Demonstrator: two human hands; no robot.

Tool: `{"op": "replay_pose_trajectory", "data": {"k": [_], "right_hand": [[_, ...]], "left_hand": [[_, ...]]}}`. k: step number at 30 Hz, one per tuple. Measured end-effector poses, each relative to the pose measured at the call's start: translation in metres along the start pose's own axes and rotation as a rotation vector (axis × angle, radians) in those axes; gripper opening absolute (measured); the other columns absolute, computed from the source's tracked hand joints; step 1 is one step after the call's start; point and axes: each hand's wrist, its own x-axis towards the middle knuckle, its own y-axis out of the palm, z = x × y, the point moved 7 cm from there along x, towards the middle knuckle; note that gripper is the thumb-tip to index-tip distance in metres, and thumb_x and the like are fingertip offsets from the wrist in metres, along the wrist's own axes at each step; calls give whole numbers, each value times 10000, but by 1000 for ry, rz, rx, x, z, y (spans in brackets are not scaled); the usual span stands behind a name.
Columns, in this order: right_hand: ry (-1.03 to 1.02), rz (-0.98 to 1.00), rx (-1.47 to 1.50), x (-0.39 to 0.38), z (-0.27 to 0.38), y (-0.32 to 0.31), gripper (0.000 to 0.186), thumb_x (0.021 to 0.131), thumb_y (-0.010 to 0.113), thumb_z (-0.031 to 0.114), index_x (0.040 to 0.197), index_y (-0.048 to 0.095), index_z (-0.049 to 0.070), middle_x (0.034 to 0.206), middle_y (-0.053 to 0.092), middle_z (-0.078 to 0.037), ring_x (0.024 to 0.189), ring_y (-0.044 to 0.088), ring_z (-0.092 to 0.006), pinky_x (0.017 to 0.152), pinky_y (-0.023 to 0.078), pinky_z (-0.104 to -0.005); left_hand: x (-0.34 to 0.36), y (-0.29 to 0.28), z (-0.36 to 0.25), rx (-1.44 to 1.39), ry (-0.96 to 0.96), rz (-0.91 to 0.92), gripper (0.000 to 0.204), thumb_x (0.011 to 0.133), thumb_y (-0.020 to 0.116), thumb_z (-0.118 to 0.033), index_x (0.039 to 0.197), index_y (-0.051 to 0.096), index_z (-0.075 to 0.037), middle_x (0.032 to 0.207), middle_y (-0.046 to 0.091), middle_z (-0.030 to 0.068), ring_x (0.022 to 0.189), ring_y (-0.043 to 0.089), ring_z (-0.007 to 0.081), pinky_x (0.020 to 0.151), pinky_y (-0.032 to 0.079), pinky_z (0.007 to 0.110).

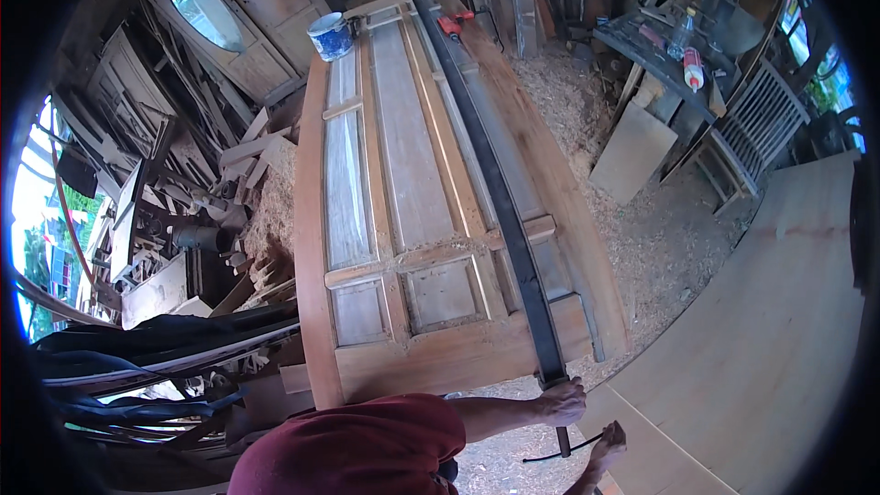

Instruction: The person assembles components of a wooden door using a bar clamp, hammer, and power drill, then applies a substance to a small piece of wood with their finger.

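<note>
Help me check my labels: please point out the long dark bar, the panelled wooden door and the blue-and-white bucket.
Long dark bar (495,174), head view: about the middle of its length.
Panelled wooden door (409,137), head view: its long central panel.
Blue-and-white bucket (332,42), head view: its side wall.

Dark red, short-sleeved shirt, bare forearms, bare hands.

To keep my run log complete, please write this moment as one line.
left hand: gripping bar clamp; right hand: holding crossbar handle; bar clamp: lengthwise over panelled door
</note>
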Motion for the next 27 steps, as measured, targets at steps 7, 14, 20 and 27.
{"op": "replay_pose_trajectory", "data": {"k": [7, 14, 20, 27], "right_hand": [[129, -11, 105, -54, 30, -17, 515, 1046, 512, 353, 1243, 625, -109, 1193, 683, -256, 1087, 660, -364, 974, 496, -443], [239, 229, 327, -69, 19, 27, 514, 1056, 492, 339, 1330, 582, -87, 1023, 716, -240, 929, 705, -277, 877, 533, -405], [518, 81, 904, -137, 30, 48, 686, 1072, 414, 462, 1551, 311, -18, 1185, 674, -229, 1149, 628, -262, 880, 556, -416], [625, -14, 1579, -270, 24, 122, 395, 1052, 525, 289, 1235, 584, -57, 684, 603, -83, 550, 594, -191, 631, 565, -374]], "left_hand": [[0, -1, -1, 9, 37, 36, 132, 767, 648, -221, 681, 736, -174, 689, 651, 15, 770, 622, 196, 792, 390, 380], [3, -1, 2, 49, 60, 55, 197, 764, 641, -243, 573, 634, -200, 655, 621, -3, 751, 626, 199, 741, 443, 367], [3, -6, 3, 103, 42, 137, 75, 650, 699, -260, 627, 712, -189, 700, 688, 40, 813, 700, 235, 691, 518, 382], [11, -19, 1, -10, -5, 306, 600, 916, 577, -603, 944, 752, -30, 1043, 711, 197, 1023, 666, 324, 939, 500, 455]]}}
